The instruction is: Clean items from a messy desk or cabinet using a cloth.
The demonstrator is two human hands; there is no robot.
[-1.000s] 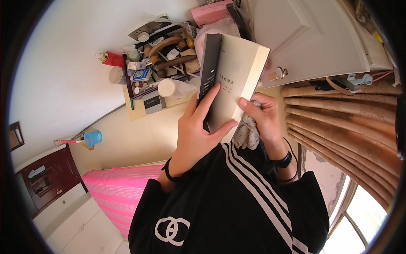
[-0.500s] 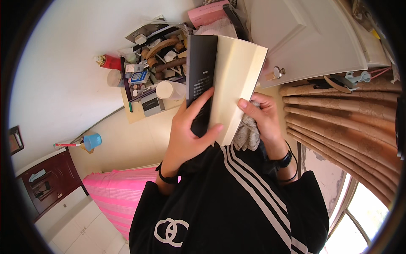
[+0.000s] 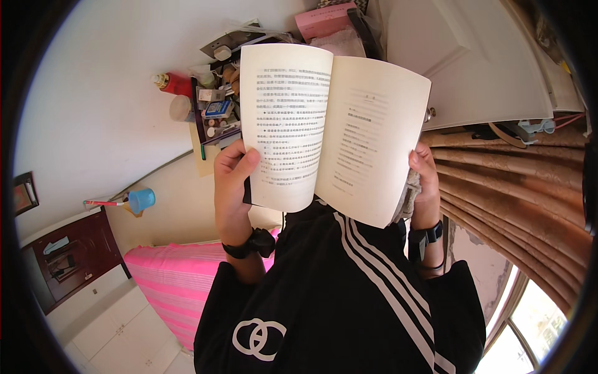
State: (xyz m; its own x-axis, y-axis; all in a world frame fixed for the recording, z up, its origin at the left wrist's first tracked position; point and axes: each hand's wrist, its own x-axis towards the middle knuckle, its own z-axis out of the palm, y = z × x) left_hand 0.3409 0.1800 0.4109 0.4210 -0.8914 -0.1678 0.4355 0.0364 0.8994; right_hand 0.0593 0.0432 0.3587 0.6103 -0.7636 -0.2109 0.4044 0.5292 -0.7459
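Note:
An open book (image 3: 370, 143) is spread in front of my chest, two printed cream pages facing up. My left hand (image 3: 232, 187) grips its left edge, thumb on the page and fingers behind. On the right edge my right hand (image 3: 427, 177) is closed, its thumb at the page's side and the other fingers mostly hidden. A bit of grey fuzzy cloth (image 3: 408, 196) shows between the book and my right hand; whether my fingers hold it too, I cannot tell. Dark bands circle both wrists.
Behind the book is a cluttered shelf with a red pump bottle (image 3: 172, 83), a blue-and-white box (image 3: 218, 110) and a pink box (image 3: 324, 22). A white cabinet door (image 3: 479, 68) and brown curtain (image 3: 504, 168) stand right. A pink striped bedspread (image 3: 168, 280) lies lower left.
The book has gone from partly open, with its dark cover flap showing, to spread wide on printed pages. My left hand has moved left to its outer edge; my right hand shifted slightly right.

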